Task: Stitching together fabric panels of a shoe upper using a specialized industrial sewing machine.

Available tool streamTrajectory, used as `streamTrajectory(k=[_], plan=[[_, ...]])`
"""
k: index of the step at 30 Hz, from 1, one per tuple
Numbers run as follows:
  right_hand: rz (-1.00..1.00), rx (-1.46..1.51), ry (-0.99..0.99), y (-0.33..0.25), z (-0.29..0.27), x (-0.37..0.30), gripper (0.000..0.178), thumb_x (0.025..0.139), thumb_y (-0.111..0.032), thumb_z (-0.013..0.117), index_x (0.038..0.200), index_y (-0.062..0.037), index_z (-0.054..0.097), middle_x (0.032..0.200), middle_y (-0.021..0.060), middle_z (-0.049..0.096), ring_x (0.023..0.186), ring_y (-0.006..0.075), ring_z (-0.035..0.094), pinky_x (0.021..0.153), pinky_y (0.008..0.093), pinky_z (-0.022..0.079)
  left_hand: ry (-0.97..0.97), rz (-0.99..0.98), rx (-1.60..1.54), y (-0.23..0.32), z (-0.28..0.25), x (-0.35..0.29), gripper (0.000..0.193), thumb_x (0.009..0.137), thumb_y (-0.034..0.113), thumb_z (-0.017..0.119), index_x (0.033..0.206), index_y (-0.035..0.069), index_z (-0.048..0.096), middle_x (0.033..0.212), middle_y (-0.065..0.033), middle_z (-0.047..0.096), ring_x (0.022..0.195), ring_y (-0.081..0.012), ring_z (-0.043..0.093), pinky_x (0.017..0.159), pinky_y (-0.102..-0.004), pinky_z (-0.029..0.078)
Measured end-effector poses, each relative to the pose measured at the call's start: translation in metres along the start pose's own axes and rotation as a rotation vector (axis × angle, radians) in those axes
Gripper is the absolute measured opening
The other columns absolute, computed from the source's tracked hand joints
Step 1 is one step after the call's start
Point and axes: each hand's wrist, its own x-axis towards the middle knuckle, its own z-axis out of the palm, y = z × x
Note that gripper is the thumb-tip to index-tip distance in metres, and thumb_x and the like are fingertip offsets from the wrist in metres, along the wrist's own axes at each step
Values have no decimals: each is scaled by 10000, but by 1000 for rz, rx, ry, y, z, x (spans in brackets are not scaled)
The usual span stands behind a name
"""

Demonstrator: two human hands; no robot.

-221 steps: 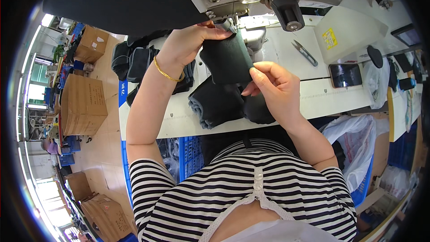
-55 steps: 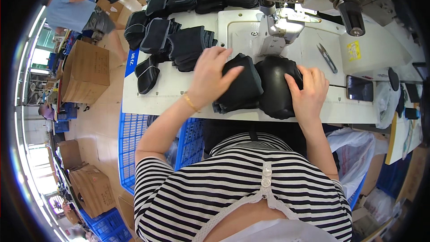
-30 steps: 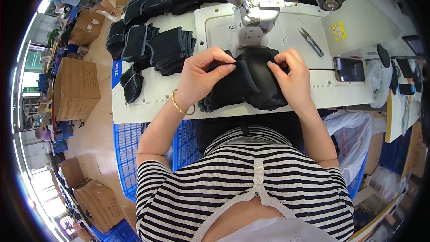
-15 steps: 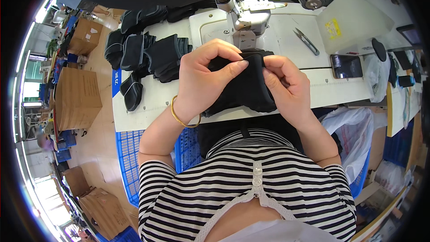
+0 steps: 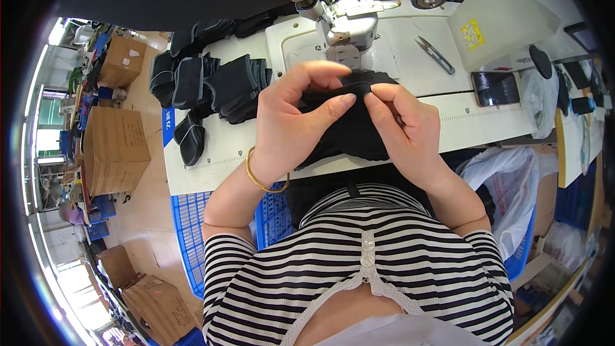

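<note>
"Black fabric piece (image 5: 356, 125), where?"
"Over the white surface (image 5: 480, 125), before the sewing machine (image 5: 349, 31)."
"And the grip?"
"Right hand (image 5: 410, 127) pinches its upper edge; left hand (image 5: 291, 114) beside it, thumb and forefinger parted."

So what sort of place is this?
Probably a sewing workshop: what looks like an industrial sewing machine stands on the white worktable, stacks of dark fabric pieces lie to its left, and large cardboard boxes stand farther left.
</note>
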Motion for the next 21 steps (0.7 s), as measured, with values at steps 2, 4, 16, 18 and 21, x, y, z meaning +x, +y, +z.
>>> streamTrajectory(k=[2, 4, 16, 18, 21], plan=[[-47, -1, 4, 1, 0, 0, 89, 931, -96, 643, 983, -23, 639, 677, 87, 624, 506, 143, 575, 488, 264, 427, -139, -18, 59, -2, -4, 2, 136, 825, 37, 759, 954, 12, 722, 839, -4, 679, 795, -62, 612, 735, -209, 492], [-43, -3, 4, 0, 0, -1, 86, 930, -93, 642, 983, -25, 639, 689, 91, 632, 512, 153, 585, 491, 269, 433, -150, -51, 41, -2, -5, 3, 133, 831, 43, 756, 957, 12, 726, 836, -4, 682, 789, -63, 612, 732, -207, 491], [-16, -11, 12, -1, 1, 0, 86, 934, -84, 635, 973, -8, 639, 704, 112, 645, 524, 173, 610, 501, 276, 451, -115, 28, 146, 0, 0, 0, 82, 846, 41, 740, 916, 4, 717, 821, -13, 679, 759, -76, 607, 713, -206, 480], [-21, -11, 23, -1, 2, 0, 88, 933, -84, 636, 973, -6, 639, 708, 116, 648, 526, 173, 613, 502, 275, 453, -115, 56, 174, 0, 0, 0, 77, 848, 38, 737, 911, 2, 712, 818, -15, 676, 756, -80, 606, 711, -206, 477], [-15, 14, 33, 1, 3, -1, 94, 930, -88, 643, 984, -11, 641, 719, 112, 658, 533, 175, 618, 507, 275, 457, -65, 113, 224, 1, -1, 2, 70, 857, 38, 731, 912, 3, 705, 820, -11, 677, 751, -70, 594, 702, -200, 470]])
